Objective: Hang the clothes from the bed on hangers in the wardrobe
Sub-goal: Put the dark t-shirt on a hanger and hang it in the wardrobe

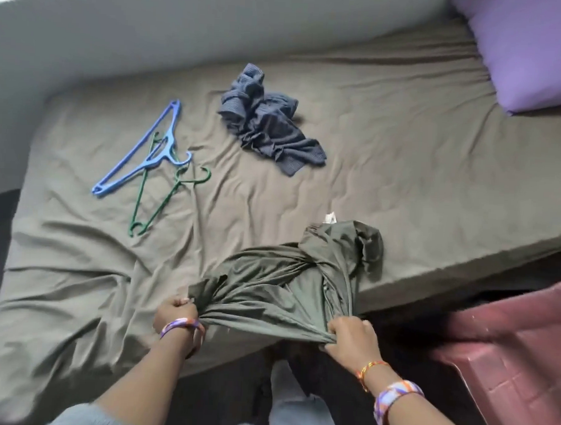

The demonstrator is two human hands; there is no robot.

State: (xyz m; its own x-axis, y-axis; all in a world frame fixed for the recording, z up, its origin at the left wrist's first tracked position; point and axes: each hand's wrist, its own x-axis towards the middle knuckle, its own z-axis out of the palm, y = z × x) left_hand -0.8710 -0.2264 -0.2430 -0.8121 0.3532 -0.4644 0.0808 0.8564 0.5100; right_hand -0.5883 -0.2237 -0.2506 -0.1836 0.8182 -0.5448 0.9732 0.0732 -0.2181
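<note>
Bed under a wrinkled olive sheet carries everything; a purple pillow sits at its far right corner. Next in size, the olive-green garment lies bunched at the near edge, partly twisted, and both my hands are on it. It looks like thin, stretchy jersey: light, limp, no shape of its own, so I judge it will sag and twist unless I hold it by two spread points along a hem or the shoulders. The blue-grey crumpled garment lies mid-bed toward the far edge, equally soft by the look of it. The blue hanger overlaps the thinner green hanger toward the left edge; both look stiff and light. My left hand and right hand, set apart, each pinch a gathered fold of the olive cloth, pulling it taut between them.
</note>
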